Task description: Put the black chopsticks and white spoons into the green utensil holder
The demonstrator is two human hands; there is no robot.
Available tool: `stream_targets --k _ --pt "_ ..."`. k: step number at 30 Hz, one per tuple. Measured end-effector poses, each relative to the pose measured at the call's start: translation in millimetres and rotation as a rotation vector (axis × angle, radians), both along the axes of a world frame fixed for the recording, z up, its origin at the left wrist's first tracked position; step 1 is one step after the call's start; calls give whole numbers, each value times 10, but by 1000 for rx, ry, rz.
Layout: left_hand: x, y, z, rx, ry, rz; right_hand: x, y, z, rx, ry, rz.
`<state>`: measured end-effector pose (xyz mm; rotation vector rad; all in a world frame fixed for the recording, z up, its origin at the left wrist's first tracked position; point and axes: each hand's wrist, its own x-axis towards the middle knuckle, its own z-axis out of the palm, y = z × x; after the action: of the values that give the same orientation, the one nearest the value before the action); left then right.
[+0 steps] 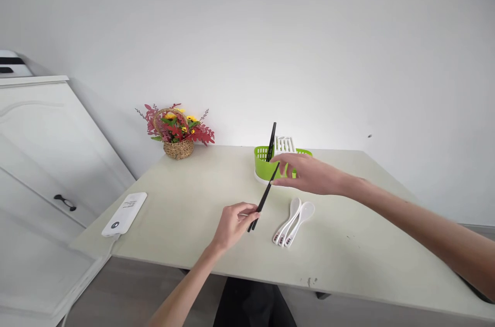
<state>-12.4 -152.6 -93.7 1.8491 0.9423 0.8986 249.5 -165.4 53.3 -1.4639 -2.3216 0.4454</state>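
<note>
My left hand [236, 223] is closed around the lower part of a pair of black chopsticks [265, 194], which slant up and away over the table. My right hand [299, 172] is at their upper end with thumb and fingers apart; the thumb tip is close to the sticks, and I cannot tell if it touches them. Behind that hand stands a green utensil basket [265, 168] with a white slotted part [285, 144], partly hidden. More black chopsticks [272, 139] lean upright in its left side. Three white spoons [294, 221] lie together on the table, below my right hand.
A wicker basket of artificial flowers [178, 149] stands at the table's back left. On the left edge lies a white power-bank-like device [124, 214] with a cable. A white cabinet [34, 141] adjoins the table [348, 275] on the left; a wall [328, 48] rises behind.
</note>
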Motion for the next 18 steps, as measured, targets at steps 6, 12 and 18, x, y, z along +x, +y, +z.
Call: stream_targets --k 6,12,18 --pt "-32 -36 -120 1 -67 -24 -307 -7 93 -116 94 106" --pt "-101 -40 -227 -42 -132 -23 -443 -14 5 -109 148 120" --pt "-162 -57 -349 -98 -143 -24 -542 -9 -97 -154 166 110"
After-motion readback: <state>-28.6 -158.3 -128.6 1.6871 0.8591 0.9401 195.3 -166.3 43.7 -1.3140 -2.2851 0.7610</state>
